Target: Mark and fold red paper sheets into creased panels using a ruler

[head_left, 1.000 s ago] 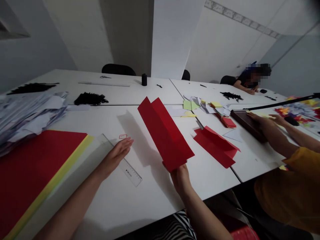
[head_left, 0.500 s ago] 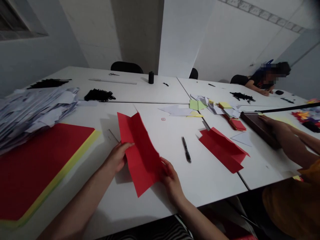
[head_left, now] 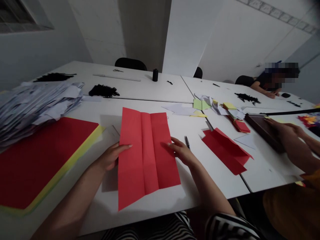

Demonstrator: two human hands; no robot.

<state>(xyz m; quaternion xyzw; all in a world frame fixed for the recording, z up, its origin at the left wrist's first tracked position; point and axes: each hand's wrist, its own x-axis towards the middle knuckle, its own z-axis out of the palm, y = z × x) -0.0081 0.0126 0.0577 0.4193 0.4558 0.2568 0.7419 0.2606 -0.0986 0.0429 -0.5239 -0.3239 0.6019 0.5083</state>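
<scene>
Between my two hands a creased red sheet of paper (head_left: pixel 131 166) is held up above the white table, opened out with two long folds down its middle. My left hand (head_left: pixel 111 156) pinches its left edge, thumb on the front face and fingers behind. The right edge is gripped by my right hand (head_left: pixel 183 151), whose thumb also lies on the front. A black pen (head_left: pixel 187 142) lies just beyond my right hand, partly hidden by it. Farther right rests another folded red paper (head_left: pixel 226 151).
At left, a stack of red and yellow sheets (head_left: pixel 50 153) lies before a heap of white papers (head_left: pixel 47 106). Black yarn bundles (head_left: pixel 103 90) and a black spool (head_left: pixel 155 75) sit farther back. At right, a co-worker's hand rests on a dark brown case (head_left: pixel 265 131).
The red sheet has been turned to face me and spread wider, its folds flattened out. My right hand has moved up and to the right along with its edge.
</scene>
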